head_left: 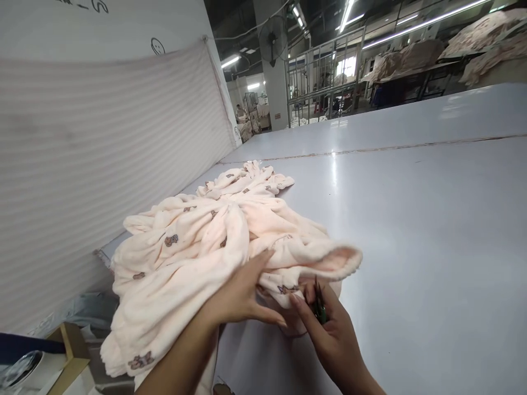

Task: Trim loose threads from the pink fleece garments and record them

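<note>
A pale peach, fleecy garment (197, 258) with small printed bear-like figures lies bunched on the table, one tube-like end opening toward the right. My left hand (242, 293) rests against its near side, thumb and index finger spread apart; the other fingertips are partly hidden by cloth. In my right hand (329, 329) is a small pair of dark thread snips (319, 307) with a green part, blades pointing up. The thumb and fingertips of that hand also touch the cloth just below the tube's edge.
The smooth light table (420, 230) stretches right and away, with a seam across it. A striped, quilted sheet (102, 131) hangs on the left. Below it stands a cardboard box (76, 351). Metal racks (325, 77) and fabric piles (486, 33) are further back.
</note>
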Available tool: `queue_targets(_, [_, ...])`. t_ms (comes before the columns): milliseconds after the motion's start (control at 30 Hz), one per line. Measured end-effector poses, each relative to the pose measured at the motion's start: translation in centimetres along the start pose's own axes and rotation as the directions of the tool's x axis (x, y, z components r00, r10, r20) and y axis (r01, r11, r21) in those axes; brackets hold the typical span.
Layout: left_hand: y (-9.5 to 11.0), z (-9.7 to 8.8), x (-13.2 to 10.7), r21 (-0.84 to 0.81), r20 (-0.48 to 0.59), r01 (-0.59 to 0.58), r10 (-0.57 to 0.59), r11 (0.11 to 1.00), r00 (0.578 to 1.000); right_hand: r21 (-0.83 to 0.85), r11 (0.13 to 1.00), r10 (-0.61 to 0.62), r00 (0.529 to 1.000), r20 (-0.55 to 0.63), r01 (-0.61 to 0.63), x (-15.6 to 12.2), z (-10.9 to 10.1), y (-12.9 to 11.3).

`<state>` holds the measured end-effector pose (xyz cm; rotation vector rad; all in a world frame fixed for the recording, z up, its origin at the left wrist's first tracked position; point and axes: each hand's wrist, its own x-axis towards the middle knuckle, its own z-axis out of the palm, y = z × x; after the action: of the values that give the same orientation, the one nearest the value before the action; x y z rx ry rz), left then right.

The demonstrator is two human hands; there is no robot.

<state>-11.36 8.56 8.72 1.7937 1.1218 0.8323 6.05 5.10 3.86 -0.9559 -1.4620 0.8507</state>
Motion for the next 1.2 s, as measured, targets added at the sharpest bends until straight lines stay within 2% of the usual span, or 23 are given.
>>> queue_targets(33, [-0.5,0.5,0.1,-0.008,0.028,0.051,-0.051,0.999,0.998,-0.006,1.000,-0.014,0.999,0.039,0.014,0.8,-0.1,-0.6])
queue_targets(100, [-1.3,1.4,0.7,-0.071,0.014,0.115,-0.115,0.991,0.993,-0.046,0.999,-0.005,0.998,0.056,0.008,2.2,-0.5,-1.3])
queue_targets(200, [-1.9,1.7,1.8,-0.180,-0.087,0.181,-0.199,0.967,0.976,-0.133,0.989,0.061,0.996,-0.061,-0.069,3.2,-1.7,-1.6])
queue_targets(267, [-2.1,1.4,2.1,-0.251,-0.139,0.213,-0.253,0.944,0.957,-0.188,0.977,0.088,0.993,-0.078,-0.101,3.0,-2.5,-1.3])
queue_targets(400, [-2.2,1.0,2.1,-0.343,-0.172,0.241,-0.313,0.908,0.934,-0.323,0.945,0.078,0.995,0.065,-0.053,1.1,-2.1,-0.5])
queue_targets(600, [-2.0,1.4,1.6,-0.364,-0.121,0.215,-0.275,0.906,0.954,-0.564,0.822,-0.005,0.991,0.132,0.079,-0.1,0.2,0.6])
queue_targets(800, [-1.7,1.7,1.3,-0.354,-0.118,0.158,-0.211,0.922,0.970,-0.676,0.725,-0.061,0.989,0.135,0.136,0.2,0.3,0.5])
queue_targets(1033, [-1.8,1.6,1.3,-0.341,-0.123,0.150,-0.202,0.928,0.972,-0.721,0.677,-0.072,0.989,0.131,0.145,-0.1,0.3,0.6])
queue_targets(1200, [-1.4,1.6,1.2,-0.345,-0.147,0.136,-0.196,0.929,0.970,-0.714,0.691,-0.053,0.993,0.108,0.114,0.3,0.4,0.6])
